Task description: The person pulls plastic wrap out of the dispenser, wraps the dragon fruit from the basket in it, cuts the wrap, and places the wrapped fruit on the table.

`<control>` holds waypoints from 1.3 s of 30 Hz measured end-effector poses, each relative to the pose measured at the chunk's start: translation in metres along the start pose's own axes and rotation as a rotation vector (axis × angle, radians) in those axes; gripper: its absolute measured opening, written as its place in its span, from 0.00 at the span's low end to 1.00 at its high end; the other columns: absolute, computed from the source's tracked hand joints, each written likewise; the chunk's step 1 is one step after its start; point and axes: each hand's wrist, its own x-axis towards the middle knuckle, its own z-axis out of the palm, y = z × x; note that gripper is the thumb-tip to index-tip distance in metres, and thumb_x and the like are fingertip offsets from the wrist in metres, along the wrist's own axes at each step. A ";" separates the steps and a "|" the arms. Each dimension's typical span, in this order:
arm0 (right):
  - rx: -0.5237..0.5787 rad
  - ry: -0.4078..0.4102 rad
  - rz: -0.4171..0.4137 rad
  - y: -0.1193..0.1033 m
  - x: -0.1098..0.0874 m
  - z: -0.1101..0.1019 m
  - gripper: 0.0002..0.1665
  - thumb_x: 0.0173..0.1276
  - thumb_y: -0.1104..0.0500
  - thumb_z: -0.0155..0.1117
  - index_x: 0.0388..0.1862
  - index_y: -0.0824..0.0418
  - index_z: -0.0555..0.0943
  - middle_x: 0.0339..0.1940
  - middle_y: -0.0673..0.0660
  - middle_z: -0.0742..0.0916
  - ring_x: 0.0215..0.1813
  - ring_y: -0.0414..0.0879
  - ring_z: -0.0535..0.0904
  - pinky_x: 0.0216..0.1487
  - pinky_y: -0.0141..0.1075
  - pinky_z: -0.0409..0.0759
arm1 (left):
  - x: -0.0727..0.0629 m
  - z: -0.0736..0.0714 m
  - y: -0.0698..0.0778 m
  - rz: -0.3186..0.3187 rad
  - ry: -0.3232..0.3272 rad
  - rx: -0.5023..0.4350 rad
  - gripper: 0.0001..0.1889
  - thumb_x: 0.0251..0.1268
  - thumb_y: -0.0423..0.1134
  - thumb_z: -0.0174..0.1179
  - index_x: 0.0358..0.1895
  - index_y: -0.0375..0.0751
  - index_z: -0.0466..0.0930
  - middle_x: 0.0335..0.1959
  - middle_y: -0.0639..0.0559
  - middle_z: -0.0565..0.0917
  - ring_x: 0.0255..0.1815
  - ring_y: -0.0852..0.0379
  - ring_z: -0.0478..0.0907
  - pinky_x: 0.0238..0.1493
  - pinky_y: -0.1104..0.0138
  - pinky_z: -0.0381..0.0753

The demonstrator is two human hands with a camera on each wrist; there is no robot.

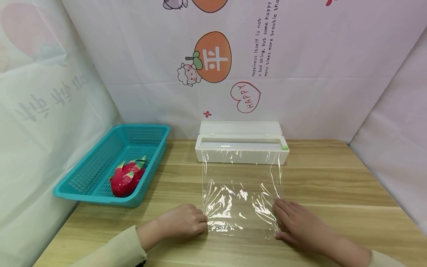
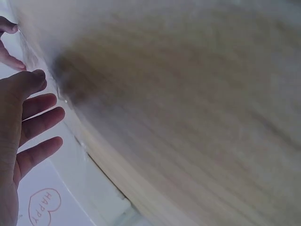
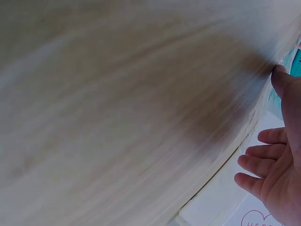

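A clear sheet of plastic wrap (image 1: 230, 200) stretches over the wooden table from a white dispenser box (image 1: 241, 155). At the sheet's near left corner my left hand (image 1: 186, 221) pinches the film between thumb and index finger; its other fingers (image 2: 44, 123) are spread in the left wrist view. My right hand (image 1: 301, 228) is at the near right corner, thumb tip touching the film's edge. In the right wrist view its thumb (image 3: 283, 80) stands apart from the other fingers, which are loosely extended. The dispenser's lid (image 1: 241, 128) is raised, and a green piece (image 1: 284, 147) sits at its right end.
A teal plastic basket (image 1: 95, 197) stands at the left with a red dragon fruit (image 1: 125, 180) in it. White printed sheeting (image 1: 150, 92) rises behind the table (image 1: 320, 178) and along both sides.
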 end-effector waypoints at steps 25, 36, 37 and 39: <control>0.035 -0.073 0.000 0.003 -0.003 0.005 0.41 0.69 0.37 0.56 0.59 0.74 0.74 0.59 0.69 0.78 0.60 0.61 0.75 0.57 0.53 0.74 | -0.018 -0.026 -0.019 -0.099 0.224 0.059 0.15 0.70 0.32 0.44 0.26 0.44 0.77 0.27 0.56 0.83 0.28 0.60 0.79 0.37 0.67 0.83; 0.060 -0.088 0.005 0.005 -0.002 0.006 0.42 0.69 0.37 0.57 0.60 0.73 0.73 0.60 0.69 0.78 0.60 0.61 0.75 0.55 0.54 0.75 | -0.049 -0.051 -0.061 -0.329 0.342 0.059 0.18 0.74 0.40 0.45 0.34 0.36 0.84 0.33 0.45 0.86 0.34 0.50 0.85 0.39 0.57 0.85; 0.063 -0.091 0.007 0.005 -0.002 0.006 0.42 0.69 0.37 0.57 0.60 0.73 0.73 0.60 0.69 0.78 0.60 0.61 0.75 0.55 0.54 0.75 | -0.054 -0.053 -0.067 -0.359 0.349 0.058 0.20 0.75 0.41 0.43 0.35 0.35 0.84 0.34 0.43 0.86 0.35 0.48 0.84 0.39 0.56 0.85; 0.068 -0.091 0.008 0.004 -0.002 0.006 0.41 0.69 0.37 0.57 0.59 0.74 0.73 0.60 0.69 0.78 0.60 0.61 0.76 0.55 0.53 0.75 | -0.065 -0.058 -0.078 -0.433 0.358 0.064 0.24 0.77 0.45 0.40 0.36 0.32 0.83 0.36 0.40 0.85 0.35 0.45 0.84 0.37 0.54 0.84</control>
